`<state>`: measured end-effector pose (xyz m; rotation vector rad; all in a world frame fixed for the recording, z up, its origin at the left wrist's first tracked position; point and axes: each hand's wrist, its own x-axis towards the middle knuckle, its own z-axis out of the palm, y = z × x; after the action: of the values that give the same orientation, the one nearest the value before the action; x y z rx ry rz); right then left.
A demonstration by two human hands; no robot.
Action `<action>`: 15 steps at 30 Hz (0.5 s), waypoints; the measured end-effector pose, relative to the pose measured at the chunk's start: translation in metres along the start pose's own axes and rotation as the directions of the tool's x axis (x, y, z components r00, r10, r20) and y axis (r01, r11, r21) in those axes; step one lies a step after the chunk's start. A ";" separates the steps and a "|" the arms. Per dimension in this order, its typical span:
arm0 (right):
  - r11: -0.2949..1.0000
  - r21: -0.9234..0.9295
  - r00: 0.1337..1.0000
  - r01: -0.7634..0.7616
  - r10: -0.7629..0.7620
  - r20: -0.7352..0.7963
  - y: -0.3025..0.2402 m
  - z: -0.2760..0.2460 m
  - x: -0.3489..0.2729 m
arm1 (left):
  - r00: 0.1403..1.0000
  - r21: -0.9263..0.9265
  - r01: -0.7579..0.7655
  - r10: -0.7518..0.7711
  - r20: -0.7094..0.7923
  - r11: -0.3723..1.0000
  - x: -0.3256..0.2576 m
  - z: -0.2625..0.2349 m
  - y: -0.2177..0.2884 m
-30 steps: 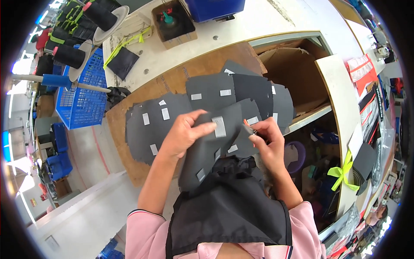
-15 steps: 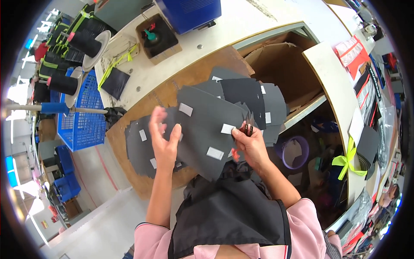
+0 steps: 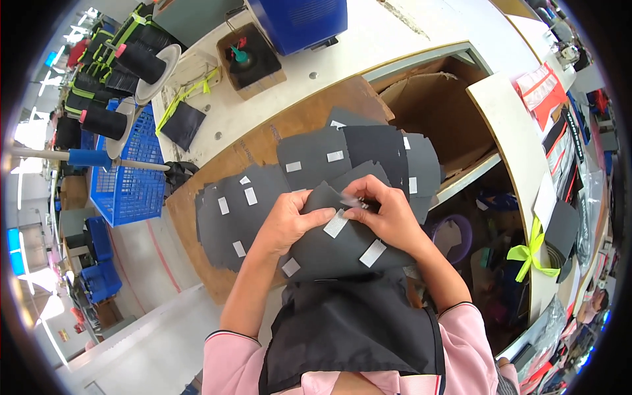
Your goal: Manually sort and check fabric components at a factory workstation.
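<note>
A dark grey fabric panel (image 3: 319, 249) with small white rectangular patches lies tilted over my lap. My left hand (image 3: 283, 225) grips its upper left edge, thumb on top beside a white patch (image 3: 336, 224). At the same top edge, my right hand (image 3: 390, 212) is closed around small metal snips (image 3: 359, 202), partly hidden by the fingers and smeared by motion. Its fingertips are close to the white patch. Beyond both hands lie overlapping grey panels with similar patches: one pile (image 3: 212, 232) at left, another (image 3: 308, 150) straight ahead.
The panels rest on a brown board (image 3: 263, 141) beside a white table (image 3: 342, 62). A cardboard box (image 3: 434, 99) sits in an opening at right, with a purple ring-shaped rim (image 3: 470, 237) below. Thread cones (image 3: 141, 64) and a blue basket (image 3: 125, 191) stand at left.
My left hand has moved right and taken hold of the panel. The panel has turned and come nearer to me. My right hand, with the snips, has swung inward to its top edge.
</note>
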<state>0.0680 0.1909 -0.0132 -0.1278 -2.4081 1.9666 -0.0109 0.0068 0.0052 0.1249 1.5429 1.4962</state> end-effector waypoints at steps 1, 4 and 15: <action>0.968 -0.198 0.981 0.152 -0.172 -0.089 -0.001 0.003 -0.003 | 0.999 -0.102 -0.020 0.016 -0.040 0.995 -0.001 0.004 -0.002; 0.831 -0.524 0.934 0.185 -0.315 -0.170 -0.019 -0.012 -0.015 | 0.981 -0.067 -0.070 0.056 -0.184 0.995 -0.005 0.011 -0.004; 0.882 -0.437 0.962 0.178 -0.250 -0.114 -0.004 0.001 -0.029 | 0.954 -0.016 -0.178 0.169 -0.247 0.984 -0.004 0.020 -0.004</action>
<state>0.0964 0.1866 -0.0090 -0.0293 -2.5649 1.2655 0.0069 0.0178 0.0086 0.0562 1.7348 1.7310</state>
